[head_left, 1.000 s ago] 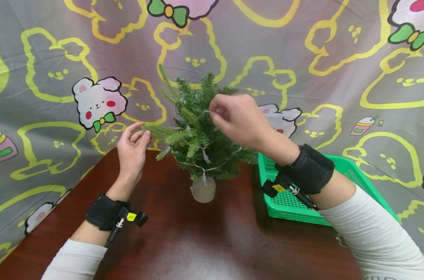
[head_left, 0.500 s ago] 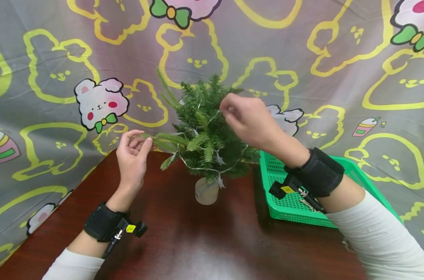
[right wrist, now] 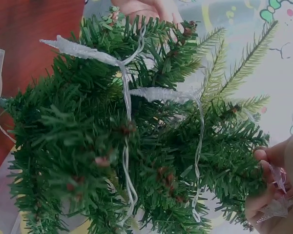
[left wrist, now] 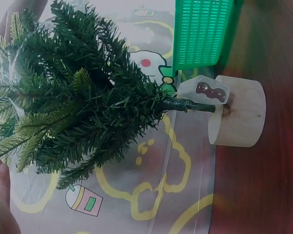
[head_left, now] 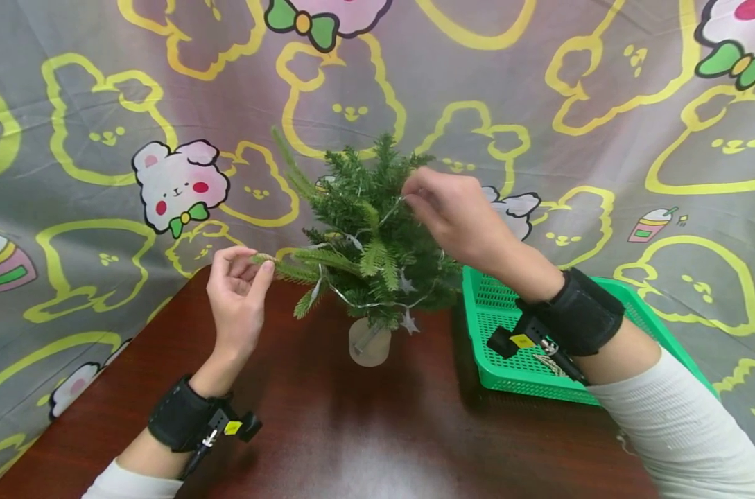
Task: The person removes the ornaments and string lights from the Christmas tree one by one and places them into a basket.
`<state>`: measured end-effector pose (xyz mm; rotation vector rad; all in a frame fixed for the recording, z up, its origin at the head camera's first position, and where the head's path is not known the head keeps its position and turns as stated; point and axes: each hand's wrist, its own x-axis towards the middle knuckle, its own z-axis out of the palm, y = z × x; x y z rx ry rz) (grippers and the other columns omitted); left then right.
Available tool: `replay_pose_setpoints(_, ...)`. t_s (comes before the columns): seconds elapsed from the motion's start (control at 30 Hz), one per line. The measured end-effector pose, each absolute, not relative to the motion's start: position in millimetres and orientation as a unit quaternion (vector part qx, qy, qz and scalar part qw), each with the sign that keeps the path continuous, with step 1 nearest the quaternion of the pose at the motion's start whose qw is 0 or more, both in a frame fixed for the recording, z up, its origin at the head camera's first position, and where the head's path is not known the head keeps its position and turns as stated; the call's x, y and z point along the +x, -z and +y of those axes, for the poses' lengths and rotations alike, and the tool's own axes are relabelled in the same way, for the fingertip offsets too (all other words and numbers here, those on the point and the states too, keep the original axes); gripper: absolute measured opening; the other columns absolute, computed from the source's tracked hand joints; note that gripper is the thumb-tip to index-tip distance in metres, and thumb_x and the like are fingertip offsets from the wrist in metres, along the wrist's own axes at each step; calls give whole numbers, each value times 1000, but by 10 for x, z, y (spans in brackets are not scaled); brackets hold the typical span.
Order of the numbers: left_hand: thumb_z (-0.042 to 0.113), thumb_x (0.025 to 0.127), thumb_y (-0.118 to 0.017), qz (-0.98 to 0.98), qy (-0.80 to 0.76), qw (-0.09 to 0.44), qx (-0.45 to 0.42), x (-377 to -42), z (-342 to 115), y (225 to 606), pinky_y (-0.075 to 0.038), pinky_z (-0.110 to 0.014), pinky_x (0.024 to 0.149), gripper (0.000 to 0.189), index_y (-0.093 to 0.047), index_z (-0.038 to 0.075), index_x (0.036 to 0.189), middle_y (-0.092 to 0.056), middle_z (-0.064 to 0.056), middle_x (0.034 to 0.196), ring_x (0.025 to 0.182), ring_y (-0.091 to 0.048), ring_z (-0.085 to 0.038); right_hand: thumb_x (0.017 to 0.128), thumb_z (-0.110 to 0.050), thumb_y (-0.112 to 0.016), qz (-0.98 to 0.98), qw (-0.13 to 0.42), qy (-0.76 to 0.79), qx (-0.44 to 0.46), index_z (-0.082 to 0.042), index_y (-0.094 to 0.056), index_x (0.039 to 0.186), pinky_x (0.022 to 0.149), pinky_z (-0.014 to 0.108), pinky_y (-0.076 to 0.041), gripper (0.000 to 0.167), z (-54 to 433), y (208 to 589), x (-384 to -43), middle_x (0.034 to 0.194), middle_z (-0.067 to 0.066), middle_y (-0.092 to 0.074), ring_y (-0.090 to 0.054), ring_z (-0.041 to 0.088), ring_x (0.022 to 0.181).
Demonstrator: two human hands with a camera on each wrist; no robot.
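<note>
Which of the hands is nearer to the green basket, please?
Right. In the head view, the right hand is above and left of the green basket; the left hand is farther off, at the left edge of the tree.

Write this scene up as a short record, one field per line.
Left hand: the left hand pinches the tip of a light-green branch
Right hand: the right hand pinches the star light string
Tree: small green tree, upright on a round pale base
Lights: string draped across the branches
Basket: green basket, right of the tree, small pale items inside, partly hidden by the right arm
Surface: brown table
Backdrop: patterned cloth
</note>
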<state>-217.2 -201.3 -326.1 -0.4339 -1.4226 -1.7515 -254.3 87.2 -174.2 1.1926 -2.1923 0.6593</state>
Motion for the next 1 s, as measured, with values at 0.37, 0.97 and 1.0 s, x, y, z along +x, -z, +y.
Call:
replay_pose_setpoints(0.37,-11,88,-58,-561,651,455,-231,-2060,-1897,3325,-47,-15,58,21,-53,3,103,-70,-2,93,71,-62,-11,101,-3,-47,-821,289,-242,429,-1,-66,103,68,32,-44,19,951,1739,-2555,85,11,-67,-51,19,66)
replay_pose_setpoints(0.97,-17,80,-55,-524,650,467,-292,-1985,-1743,3358,-46,-14,53,18,-45,-15,94,-68,-6,90,76,-65,-13,92,-13,-68,-788,337,-277,435,-4,-55,77,55,23,-24,23,1047,1774,-2531,59,2,-38,-30,14,53)
replay_pose_setpoints(1.0,-17,79,-55,-523,649,467,-294,-1981,-1738,3360,-45,-14,53,18,-44,-15,94,-68,-6,90,76,-65,-13,92,-13,-68,-783,333,-276,446,-5,-56,75,55,23,-23,22,1056,1770,-2533,59,2,-38,-29,13,53)
